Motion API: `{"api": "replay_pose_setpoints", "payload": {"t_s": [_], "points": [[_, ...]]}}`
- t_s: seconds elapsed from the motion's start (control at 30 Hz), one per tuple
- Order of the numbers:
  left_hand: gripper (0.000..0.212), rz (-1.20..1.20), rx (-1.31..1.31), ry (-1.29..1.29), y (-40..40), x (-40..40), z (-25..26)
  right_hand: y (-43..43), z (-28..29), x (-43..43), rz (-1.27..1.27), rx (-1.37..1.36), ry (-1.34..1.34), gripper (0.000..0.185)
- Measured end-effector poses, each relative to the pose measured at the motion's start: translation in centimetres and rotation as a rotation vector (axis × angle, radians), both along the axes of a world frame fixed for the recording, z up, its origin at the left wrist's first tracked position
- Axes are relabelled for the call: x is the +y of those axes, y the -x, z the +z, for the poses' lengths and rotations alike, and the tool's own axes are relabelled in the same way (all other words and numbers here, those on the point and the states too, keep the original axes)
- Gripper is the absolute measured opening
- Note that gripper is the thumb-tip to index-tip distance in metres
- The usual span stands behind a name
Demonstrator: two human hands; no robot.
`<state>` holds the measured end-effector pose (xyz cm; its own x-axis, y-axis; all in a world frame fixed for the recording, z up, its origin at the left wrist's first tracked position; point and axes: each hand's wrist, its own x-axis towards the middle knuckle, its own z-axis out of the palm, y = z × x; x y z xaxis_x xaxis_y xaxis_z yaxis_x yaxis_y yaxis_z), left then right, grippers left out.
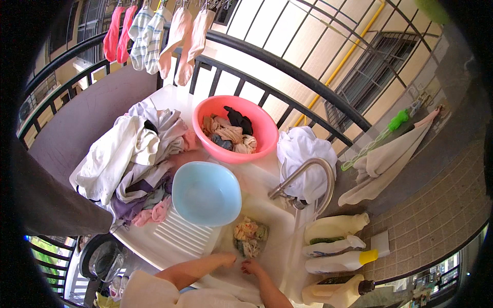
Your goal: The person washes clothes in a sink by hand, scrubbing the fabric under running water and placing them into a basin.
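My left hand (228, 260) hangs over the near part of the white laundry sink (281, 231), its fingers curled down and partly hidden by the wrist. Close to its right, my right hand (250, 266) has its fingers bent inward. Whether either hand holds something small cannot be made out. Just beyond both hands, a crumpled bunch of patterned wet cloth (250, 235) sits in the basin. A light blue plastic basin (206, 192) rests by the ribbed washboard (185, 233), with no laundry in it. Behind it stands a pink plastic basin (265, 134) holding beige, black and grey garments (229, 133).
A heap of white, grey and purple clothes (123, 154) covers the left counter. A curved metal faucet (329, 177) arches beside white cloth (306, 154). Several bottles (335, 261) line the right ledge. Socks (150, 38) hang above the black railing (281, 69).
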<state>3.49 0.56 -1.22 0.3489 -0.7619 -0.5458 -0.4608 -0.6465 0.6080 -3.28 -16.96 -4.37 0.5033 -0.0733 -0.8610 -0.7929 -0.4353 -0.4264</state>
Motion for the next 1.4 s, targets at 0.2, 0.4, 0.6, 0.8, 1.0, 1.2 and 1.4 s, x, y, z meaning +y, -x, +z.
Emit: {"api": "replay_pose_setpoints", "payload": {"t_s": [0.2,0.4,0.6,0.8,1.0,1.2,1.4], "points": [[0.025,-0.144,-0.087,0.086,0.1,-0.6,-1.4,0.5,-1.4,-0.8,-0.120,-0.032,-0.033,0.028],[0.031,-0.055,-0.053,0.108,-0.1,-0.5,-2.7,0.0,0.0,-0.3,-0.102,-0.070,-0.032,0.027],[0.026,-0.082,-0.104,0.044,0.2,-1.5,-1.3,0.5,-0.3,-1.3,-0.106,-0.112,-0.032,0.029],[0.026,-0.040,-0.116,0.113,-0.1,-0.8,-3.4,-0.1,0.2,-0.4,-0.099,-0.115,-0.038,0.032],[0.024,-0.097,-0.132,0.011,-0.1,-1.0,-0.7,0.1,0.9,-0.6,-0.136,-0.109,-0.058,0.028],[0.028,-0.142,-0.120,0.038,-0.5,-0.7,-2.3,-0.2,-0.7,-0.5,-0.102,-0.177,-0.038,0.027],[0.023,-0.002,-0.087,0.056,0.1,-0.3,0.5,0.1,0.0,-0.9,-0.143,-0.127,-0.071,0.027]]}}
